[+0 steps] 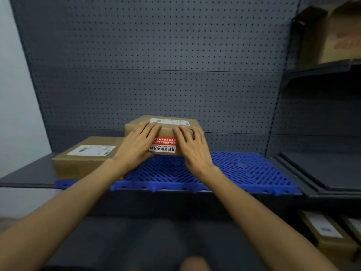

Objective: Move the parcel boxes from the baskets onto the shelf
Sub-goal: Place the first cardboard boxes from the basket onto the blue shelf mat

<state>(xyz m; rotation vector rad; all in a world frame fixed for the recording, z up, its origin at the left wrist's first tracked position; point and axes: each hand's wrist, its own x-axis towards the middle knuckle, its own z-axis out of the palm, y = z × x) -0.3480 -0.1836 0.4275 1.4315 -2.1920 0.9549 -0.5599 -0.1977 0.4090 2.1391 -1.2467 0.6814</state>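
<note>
A brown parcel box (166,128) with a white label on top and a red-and-white sticker on its near face sits on the blue slatted mat (244,171) of the shelf (29,177). My left hand (136,145) and my right hand (192,146) lie flat against its near face, fingers straight and reaching up to the top edge. A second, flatter brown parcel box (86,159) with a white label lies on the mat just to the left, close beside the first. No basket is in view.
A grey pegboard (156,55) backs the shelf. To the right stands another dark shelving unit (332,169), with a cardboard box (340,36) on its upper shelf and labelled boxes (328,235) on a lower one. A white wall is at left.
</note>
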